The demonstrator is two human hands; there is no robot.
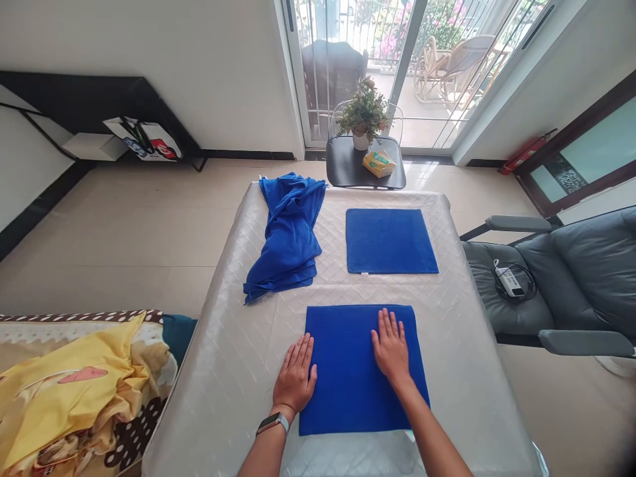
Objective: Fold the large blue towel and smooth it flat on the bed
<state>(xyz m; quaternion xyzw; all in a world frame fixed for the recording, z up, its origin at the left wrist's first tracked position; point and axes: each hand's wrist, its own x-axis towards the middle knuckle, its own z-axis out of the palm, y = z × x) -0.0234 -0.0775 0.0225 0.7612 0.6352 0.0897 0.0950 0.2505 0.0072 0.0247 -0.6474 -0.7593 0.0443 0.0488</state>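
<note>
A blue towel lies spread flat as a rectangle on the covered table in front of me. My left hand rests at its left edge, fingers stretched out and partly on the cloth. Flat on the towel's upper right part is my right hand, with its fingers extended. Farther back on the right lies a second flat blue towel with a small white tag at its near edge. To the left of it, several blue towels form a loose, crumpled heap. Neither hand grips anything.
A silvery quilted cover drapes the table. Behind it, a black folding chair bears a potted plant and a yellow tissue pack. A grey armchair holding a power strip stands right; yellow bedding lies left.
</note>
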